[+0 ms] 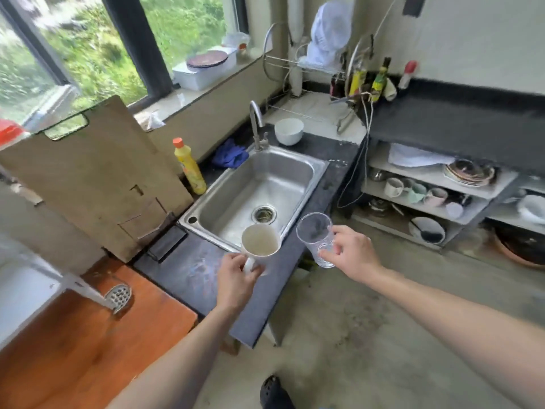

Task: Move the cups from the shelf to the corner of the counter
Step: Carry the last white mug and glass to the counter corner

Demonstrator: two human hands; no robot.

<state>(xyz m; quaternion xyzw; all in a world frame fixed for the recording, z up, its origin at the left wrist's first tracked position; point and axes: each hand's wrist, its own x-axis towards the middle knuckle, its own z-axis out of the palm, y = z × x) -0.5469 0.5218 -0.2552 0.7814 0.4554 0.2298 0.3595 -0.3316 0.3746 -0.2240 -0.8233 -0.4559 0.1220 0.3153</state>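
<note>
My left hand [236, 280] grips a white mug [261, 243] by its handle, held upright over the dark counter [188, 276] at the near edge of the sink. My right hand [352, 255] holds a clear glass tumbler [317, 239], tilted, just past the counter's front edge above the floor. Several more cups [413, 191], white, green and pink, stand on the middle shelf [460, 215] under the right counter. Both carried cups look empty.
A steel sink [236, 196] with a tap [256, 125] fills the counter ahead. A yellow detergent bottle [190, 166], a blue cloth [230, 156], a white bowl [289, 130], a leaning cutting board [88, 178] and a dish rack [318, 69] surround it. A cord [358, 160] hangs by the shelves.
</note>
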